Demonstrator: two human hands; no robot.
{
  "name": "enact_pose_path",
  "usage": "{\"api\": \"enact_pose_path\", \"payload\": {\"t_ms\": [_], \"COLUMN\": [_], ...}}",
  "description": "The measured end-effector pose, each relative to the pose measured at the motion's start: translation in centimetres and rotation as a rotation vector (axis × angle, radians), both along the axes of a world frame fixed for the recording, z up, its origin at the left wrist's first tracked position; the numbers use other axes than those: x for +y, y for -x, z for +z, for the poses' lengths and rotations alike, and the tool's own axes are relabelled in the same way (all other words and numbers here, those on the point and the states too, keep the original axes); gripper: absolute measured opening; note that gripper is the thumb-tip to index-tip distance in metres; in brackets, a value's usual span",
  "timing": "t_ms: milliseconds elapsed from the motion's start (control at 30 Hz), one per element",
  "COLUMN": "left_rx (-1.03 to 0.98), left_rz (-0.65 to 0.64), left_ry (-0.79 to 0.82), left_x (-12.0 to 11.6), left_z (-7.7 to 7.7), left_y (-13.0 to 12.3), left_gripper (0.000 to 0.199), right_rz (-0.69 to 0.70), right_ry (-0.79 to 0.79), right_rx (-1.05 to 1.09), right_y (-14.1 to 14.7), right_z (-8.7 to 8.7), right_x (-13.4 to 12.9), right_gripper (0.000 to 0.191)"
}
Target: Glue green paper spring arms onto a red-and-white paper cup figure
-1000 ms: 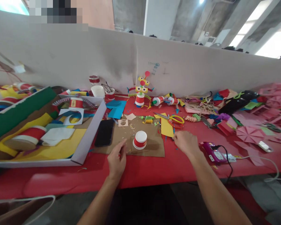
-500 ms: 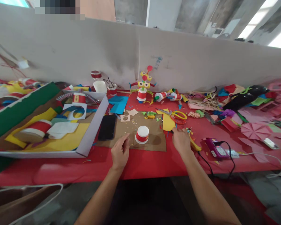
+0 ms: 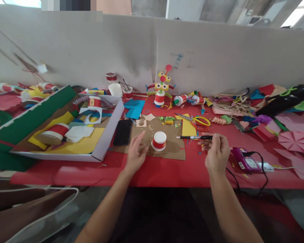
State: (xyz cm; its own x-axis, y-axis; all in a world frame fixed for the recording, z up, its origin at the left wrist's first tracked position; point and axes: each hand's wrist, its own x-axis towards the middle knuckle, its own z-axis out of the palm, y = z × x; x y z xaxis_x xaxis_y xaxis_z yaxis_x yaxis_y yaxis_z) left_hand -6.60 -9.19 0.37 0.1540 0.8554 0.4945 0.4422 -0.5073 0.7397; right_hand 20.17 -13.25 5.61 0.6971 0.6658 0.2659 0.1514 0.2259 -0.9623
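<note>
Between my hands, a white paper cup (image 3: 158,141) with a red band stands upside down on a brown cardboard sheet (image 3: 177,153). My left hand (image 3: 137,152) is just left of the cup, fingers apart and holding nothing. A dark pen (image 3: 192,137) lies level in the fingers of my right hand (image 3: 217,152), its tip pointing left toward the cup. Beyond the pen are yellow-handled scissors (image 3: 195,119) and a piece of yellow paper (image 3: 188,128). A black phone (image 3: 122,132) rests at the cardboard's left edge.
An open white box (image 3: 101,148) with paper and cups stands at the left. Finished paper-cup figures (image 3: 159,98) line the back near the grey partition (image 3: 91,50). A purple device (image 3: 245,160) with cables sits at the right, near pink paper pieces (image 3: 294,141).
My right hand has lifted the pen from beside the yellow paper and turned it level. My left hand has opened its fingers more and come nearer the cup. The view has shifted slightly.
</note>
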Motion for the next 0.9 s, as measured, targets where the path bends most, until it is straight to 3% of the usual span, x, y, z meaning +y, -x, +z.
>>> {"api": "enact_pose_path", "payload": {"t_ms": [100, 267, 533, 700, 800, 900], "left_rx": [0.114, 0.164, 0.331, 0.175, 0.035, -0.003], "left_rz": [-0.141, -0.226, -0.388, -0.498, -0.478, -0.429], "left_ry": [0.037, 0.004, -0.183, -0.197, -0.160, -0.184], "left_x": [1.1, 2.4, 3.6, 5.7, 7.0, 7.6], "left_z": [0.8, 2.1, 2.8, 3.5, 3.7, 3.6], "left_y": [0.6, 0.5, -1.1, -1.4, -1.2, -0.8], "left_gripper": [0.074, 0.081, 0.071, 0.058, 0.051, 0.047], "right_rz": [0.022, 0.087, 0.448, 0.408, 0.376, 0.403], "right_ry": [-0.048, -0.140, -0.190, -0.116, -0.098, -0.149], "right_rx": [0.123, 0.244, 0.201, 0.146, 0.147, 0.192], "right_y": [0.8, 1.6, 2.7, 2.7, 2.3, 1.8], "right_z": [-0.2, -0.8, -2.4, -3.8, -4.4, -4.4], "right_x": [1.6, 5.0, 8.9, 9.3, 9.1, 8.9], "right_gripper": [0.029, 0.028, 0.030, 0.024, 0.014, 0.018]}}
